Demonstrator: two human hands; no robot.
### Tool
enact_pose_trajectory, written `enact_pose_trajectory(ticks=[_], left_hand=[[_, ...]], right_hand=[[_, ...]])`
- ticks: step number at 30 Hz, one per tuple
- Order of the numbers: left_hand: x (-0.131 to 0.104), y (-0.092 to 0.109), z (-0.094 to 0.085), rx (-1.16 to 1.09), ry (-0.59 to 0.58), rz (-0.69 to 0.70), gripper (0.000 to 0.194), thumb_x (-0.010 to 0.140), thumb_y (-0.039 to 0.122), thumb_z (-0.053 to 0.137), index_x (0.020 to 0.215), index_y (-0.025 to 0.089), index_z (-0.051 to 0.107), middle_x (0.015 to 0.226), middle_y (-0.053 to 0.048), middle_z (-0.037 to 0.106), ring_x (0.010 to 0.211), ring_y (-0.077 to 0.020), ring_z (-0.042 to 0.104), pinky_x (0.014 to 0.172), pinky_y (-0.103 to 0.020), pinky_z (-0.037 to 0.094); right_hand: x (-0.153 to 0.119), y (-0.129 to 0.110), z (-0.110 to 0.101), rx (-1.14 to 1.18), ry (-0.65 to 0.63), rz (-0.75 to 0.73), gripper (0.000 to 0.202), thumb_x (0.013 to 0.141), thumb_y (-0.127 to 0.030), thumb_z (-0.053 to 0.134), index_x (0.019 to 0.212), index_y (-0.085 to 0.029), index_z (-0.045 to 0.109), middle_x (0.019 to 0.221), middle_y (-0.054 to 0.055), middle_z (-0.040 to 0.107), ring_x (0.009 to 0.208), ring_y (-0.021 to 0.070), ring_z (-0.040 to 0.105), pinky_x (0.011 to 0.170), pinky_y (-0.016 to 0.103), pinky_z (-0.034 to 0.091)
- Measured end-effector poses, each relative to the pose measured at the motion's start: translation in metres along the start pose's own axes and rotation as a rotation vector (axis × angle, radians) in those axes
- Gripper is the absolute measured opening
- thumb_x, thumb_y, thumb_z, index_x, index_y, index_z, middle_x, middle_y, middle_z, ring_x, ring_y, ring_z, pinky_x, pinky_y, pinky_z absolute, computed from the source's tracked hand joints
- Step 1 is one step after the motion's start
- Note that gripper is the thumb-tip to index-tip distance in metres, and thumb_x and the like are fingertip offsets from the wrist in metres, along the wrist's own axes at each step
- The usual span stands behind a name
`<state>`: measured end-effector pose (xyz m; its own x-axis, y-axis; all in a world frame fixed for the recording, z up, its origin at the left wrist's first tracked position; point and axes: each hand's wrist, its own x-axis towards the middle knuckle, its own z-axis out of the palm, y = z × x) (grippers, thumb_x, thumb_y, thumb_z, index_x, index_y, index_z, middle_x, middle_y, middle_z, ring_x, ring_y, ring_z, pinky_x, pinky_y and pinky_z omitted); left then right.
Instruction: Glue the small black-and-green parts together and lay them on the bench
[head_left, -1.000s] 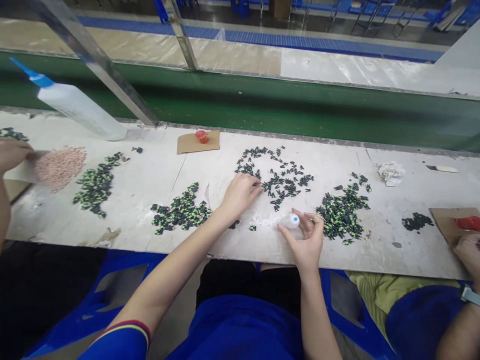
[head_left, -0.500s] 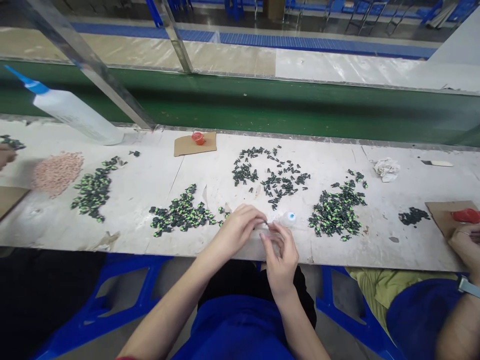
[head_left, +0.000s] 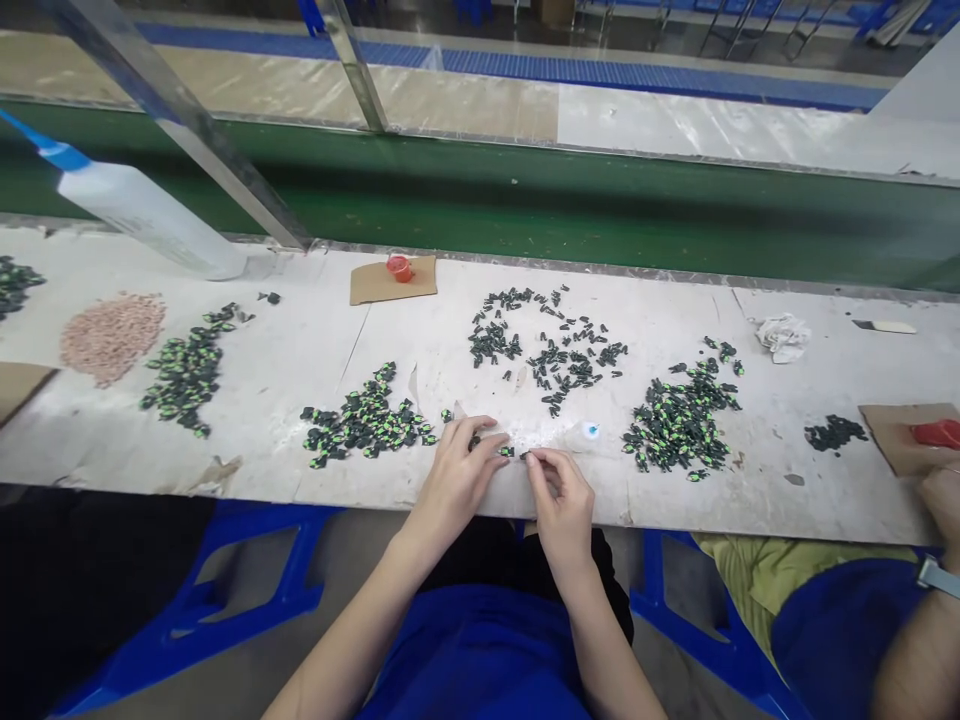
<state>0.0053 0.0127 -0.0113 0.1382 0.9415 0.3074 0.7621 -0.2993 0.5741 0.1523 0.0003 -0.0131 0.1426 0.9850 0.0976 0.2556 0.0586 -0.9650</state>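
Likely for fine control, the right hand [head_left: 561,488] pinches a small dark piece [head_left: 524,456] at the surface [head_left: 427,335], while the left hand's [head_left: 454,470] parted fingers, their grip unclear, adjoin a green-marked black piece [head_left: 507,452] beside it.

The little translucent plastic bottle [head_left: 581,436] sits on the long white worktable [head_left: 285,400], black-and-green heap of tiny parts [head_left: 682,420] to its right, scattered small black pieces [head_left: 566,365] just behind. Back left, I see a round red cup [head_left: 400,268] on flat brown cardboard [head_left: 367,290].
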Motion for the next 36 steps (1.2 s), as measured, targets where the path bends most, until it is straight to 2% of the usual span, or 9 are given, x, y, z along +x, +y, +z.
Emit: enact_pose_trajectory(ticks=[3,6,9,12,16,21,29,32,36], left_hand=[[0.000,0.002,0.004,0.001,0.013,0.006,0.014,0.090,0.015,0.053,0.094,0.021,0.065,0.110,-0.010,0.061,0.105,-0.0250,0.055,0.091,-0.043,0.050],[-0.002,0.005,0.004,-0.118,-0.017,-0.023,0.015,0.093,0.017,0.048,0.096,0.021,0.063,0.095,-0.006,0.067,0.092,-0.0207,0.062,0.081,-0.036,0.054],[-0.004,0.010,0.000,-0.230,-0.044,-0.069,0.015,0.094,0.020,0.047,0.097,0.020,0.062,0.087,-0.004,0.070,0.081,-0.0173,0.066,0.073,-0.030,0.056],[-0.005,0.017,-0.008,-0.280,-0.028,-0.082,0.014,0.093,0.022,0.049,0.095,0.019,0.063,0.088,-0.004,0.072,0.081,-0.0170,0.068,0.073,-0.028,0.057],[-0.002,0.028,-0.019,-0.353,0.007,-0.110,0.012,0.091,0.022,0.053,0.089,0.019,0.065,0.085,-0.004,0.072,0.080,-0.0170,0.069,0.073,-0.028,0.057],[-0.001,0.043,-0.030,-0.544,-0.020,-0.273,0.009,0.084,0.023,0.061,0.086,0.019,0.069,0.084,-0.003,0.074,0.077,-0.0160,0.070,0.074,-0.026,0.058],[-0.001,0.060,-0.034,-0.712,0.025,-0.423,0.010,0.073,0.021,0.069,0.081,0.016,0.073,0.076,-0.004,0.075,0.067,-0.0147,0.070,0.066,-0.022,0.059],[0.000,0.064,-0.035,-0.706,0.028,-0.427,0.009,0.073,0.020,0.069,0.080,0.016,0.074,0.074,-0.004,0.075,0.067,-0.0148,0.070,0.065,-0.021,0.059],[-0.001,0.068,-0.039,-0.676,0.027,-0.386,0.006,0.074,0.019,0.068,0.077,0.017,0.074,0.076,-0.004,0.076,0.070,-0.0158,0.071,0.069,-0.022,0.059]], right_hand=[[-0.001,0.000,0.004,0.051,0.019,0.023,0.016,0.087,-0.031,0.058,0.087,-0.019,0.069,0.090,0.008,0.072,0.084,0.0193,0.069,0.072,0.032,0.060],[-0.002,-0.003,0.006,0.114,0.001,0.075,0.017,0.086,-0.032,0.060,0.089,-0.018,0.069,0.098,0.009,0.073,0.090,0.0203,0.070,0.077,0.033,0.061],[-0.003,-0.006,0.005,0.175,-0.051,0.145,0.017,0.086,-0.033,0.061,0.091,-0.018,0.069,0.093,0.007,0.075,0.084,0.0192,0.072,0.078,0.033,0.061],[-0.005,-0.010,0.002,0.209,-0.062,0.149,0.016,0.086,-0.032,0.062,0.090,-0.019,0.070,0.088,0.006,0.076,0.079,0.0187,0.073,0.077,0.033,0.061],[-0.007,-0.014,-0.002,0.223,-0.024,0.049,0.012,0.085,-0.028,0.064,0.087,-0.019,0.071,0.086,0.005,0.075,0.081,0.0191,0.073,0.074,0.032,0.061],[-0.008,-0.014,-0.006,0.204,0.050,-0.157,0.008,0.083,-0.018,0.066,0.087,-0.020,0.073,0.083,0.005,0.075,0.078,0.0191,0.072,0.071,0.033,0.061],[-0.007,-0.013,-0.013,0.101,0.114,-0.521,0.029,0.080,-0.003,0.064,0.099,-0.024,0.069,0.086,0.004,0.075,0.076,0.0194,0.072,0.065,0.035,0.061],[-0.008,-0.015,-0.017,0.080,0.100,-0.561,0.036,0.080,0.000,0.063,0.107,-0.024,0.067,0.089,0.005,0.076,0.078,0.0196,0.072,0.067,0.036,0.061],[-0.008,-0.022,-0.025,0.069,0.032,-0.519,0.042,0.081,-0.001,0.062,0.115,-0.024,0.063,0.092,0.006,0.076,0.081,0.0196,0.073,0.071,0.035,0.062]])
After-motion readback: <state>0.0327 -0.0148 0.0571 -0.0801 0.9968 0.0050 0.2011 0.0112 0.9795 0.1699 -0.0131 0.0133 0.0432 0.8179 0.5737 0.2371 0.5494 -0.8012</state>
